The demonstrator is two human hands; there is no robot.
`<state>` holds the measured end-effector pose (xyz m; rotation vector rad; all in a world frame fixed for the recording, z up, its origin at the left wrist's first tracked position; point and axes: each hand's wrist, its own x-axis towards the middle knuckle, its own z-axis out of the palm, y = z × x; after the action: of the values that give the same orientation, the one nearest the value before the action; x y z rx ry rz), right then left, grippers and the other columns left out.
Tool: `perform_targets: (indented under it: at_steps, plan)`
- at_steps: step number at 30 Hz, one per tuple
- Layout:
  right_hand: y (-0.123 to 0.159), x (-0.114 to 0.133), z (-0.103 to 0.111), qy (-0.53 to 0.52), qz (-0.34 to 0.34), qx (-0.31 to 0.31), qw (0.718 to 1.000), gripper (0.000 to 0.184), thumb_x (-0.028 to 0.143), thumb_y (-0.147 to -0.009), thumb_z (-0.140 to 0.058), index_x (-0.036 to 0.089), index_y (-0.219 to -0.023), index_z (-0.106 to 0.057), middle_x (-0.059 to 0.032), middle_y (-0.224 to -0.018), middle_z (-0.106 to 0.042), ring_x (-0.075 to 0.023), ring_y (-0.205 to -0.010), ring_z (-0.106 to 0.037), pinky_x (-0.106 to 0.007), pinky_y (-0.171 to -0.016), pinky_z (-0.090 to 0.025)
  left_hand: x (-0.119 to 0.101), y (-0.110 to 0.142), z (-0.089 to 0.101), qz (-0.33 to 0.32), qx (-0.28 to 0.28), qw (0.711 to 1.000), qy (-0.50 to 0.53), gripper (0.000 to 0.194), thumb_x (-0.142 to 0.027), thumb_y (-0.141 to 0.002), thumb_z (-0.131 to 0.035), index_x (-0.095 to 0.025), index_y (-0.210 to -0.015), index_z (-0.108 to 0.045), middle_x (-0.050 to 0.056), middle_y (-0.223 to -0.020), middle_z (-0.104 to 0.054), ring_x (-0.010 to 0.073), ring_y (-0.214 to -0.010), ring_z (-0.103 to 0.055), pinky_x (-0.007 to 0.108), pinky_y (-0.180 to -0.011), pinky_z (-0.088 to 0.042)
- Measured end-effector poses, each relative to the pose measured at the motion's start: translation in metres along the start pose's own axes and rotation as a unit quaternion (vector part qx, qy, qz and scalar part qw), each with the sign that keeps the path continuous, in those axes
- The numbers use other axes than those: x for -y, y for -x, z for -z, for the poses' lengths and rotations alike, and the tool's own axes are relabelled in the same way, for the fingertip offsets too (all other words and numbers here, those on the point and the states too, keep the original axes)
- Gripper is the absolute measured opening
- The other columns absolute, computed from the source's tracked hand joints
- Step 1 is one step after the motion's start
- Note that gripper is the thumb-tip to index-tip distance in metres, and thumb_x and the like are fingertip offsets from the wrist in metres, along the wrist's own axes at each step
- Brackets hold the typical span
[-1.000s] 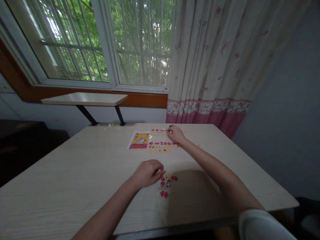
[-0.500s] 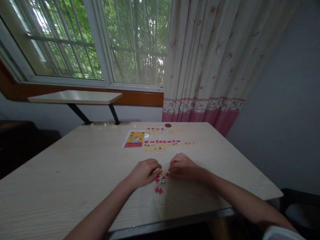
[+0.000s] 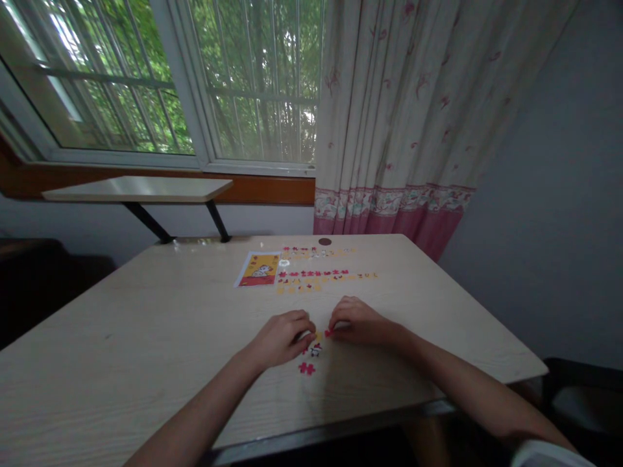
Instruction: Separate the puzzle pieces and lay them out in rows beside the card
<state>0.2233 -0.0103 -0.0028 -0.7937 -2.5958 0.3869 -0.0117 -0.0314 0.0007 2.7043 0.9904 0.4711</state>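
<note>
My right hand (image 3: 357, 321) is closed in a pinch on a small red jigsaw piece (image 3: 328, 333) at the fingertips, low over the table. Just left of it, my left hand (image 3: 286, 337) is curled, thumb and fingers nearly together; whatever they hold is hidden. Between the hands lie a yellow piece (image 3: 318, 336) and a black, white and red piece (image 3: 316, 350). A red piece (image 3: 304, 351) shows partly under the left fingertips. Nearer to me are joined-looking red pieces (image 3: 307, 368).
A picture sheet (image 3: 257, 270) with a white animal on yellow and red lies farther back. Right of it run rows of red jigsaw pieces (image 3: 314, 273) and yellow pieces (image 3: 335, 279). A raised shelf (image 3: 141, 188) stands at the back left; a curtain (image 3: 389, 130) hangs behind the table (image 3: 170, 337).
My right hand has come back from the far rows to the near pieces and pinched a red one. The left hand has stayed by them. The view has shifted slightly right.
</note>
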Motion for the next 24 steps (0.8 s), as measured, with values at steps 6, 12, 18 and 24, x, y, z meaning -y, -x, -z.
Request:
perform_targets:
  at_steps: [6, 12, 18, 24]
  plan:
    - [-0.004, 0.004, -0.008, -0.112, -0.065, -0.047, 0.99, 0.004, 0.019, -0.071, -0.062, 0.02, -0.075, -0.063, 0.0007, -0.074, -0.064, -0.0117, -0.072, -0.056, -0.025, -0.074, -0.042, -0.002, -0.002, 0.0, 0.006, -0.026, 1.0, 0.007, 0.017, -0.025, -0.087, -0.042, -0.02, -0.085, -0.058, 0.003, -0.081, -0.056, 0.0147, -0.077, -0.054, 0.023, -0.068, -0.041]
    - [-0.009, 0.01, -0.019, -0.246, -0.147, -0.08, 0.955, 0.01, 0.027, -0.073, -0.062, 0.018, -0.076, -0.063, 0.0002, -0.07, -0.061, -0.0104, -0.065, -0.054, -0.022, -0.062, -0.043, -0.003, -0.002, 0.001, -0.005, -0.073, 0.997, 0.036, 0.016, -0.028, -0.085, -0.046, -0.02, -0.096, -0.055, 0.003, -0.088, -0.058, 0.0149, -0.081, -0.055, 0.024, -0.069, -0.042]
    - [-0.013, 0.014, -0.019, -0.309, -0.188, -0.083, 0.929, 0.016, 0.032, -0.069, -0.066, 0.017, -0.073, -0.064, 0.0003, -0.065, -0.06, -0.01, -0.061, -0.052, -0.022, -0.059, -0.042, -0.003, -0.003, -0.002, -0.015, -0.091, 0.995, 0.024, 0.014, -0.025, -0.084, -0.047, -0.02, -0.094, -0.056, 0.004, -0.088, -0.058, 0.0146, -0.08, -0.055, 0.024, -0.068, -0.043]
    - [-0.016, 0.012, -0.022, -0.343, -0.217, -0.106, 0.908, 0.027, 0.042, -0.064, -0.069, 0.016, -0.071, -0.064, 0.0, -0.064, -0.059, -0.0098, -0.059, -0.05, -0.022, -0.057, -0.04, -0.002, -0.003, -0.003, -0.026, -0.115, 0.993, 0.009, 0.013, -0.027, -0.083, -0.05, -0.019, -0.092, -0.056, 0.004, -0.086, -0.057, 0.0142, -0.078, -0.056, 0.024, -0.066, -0.044]
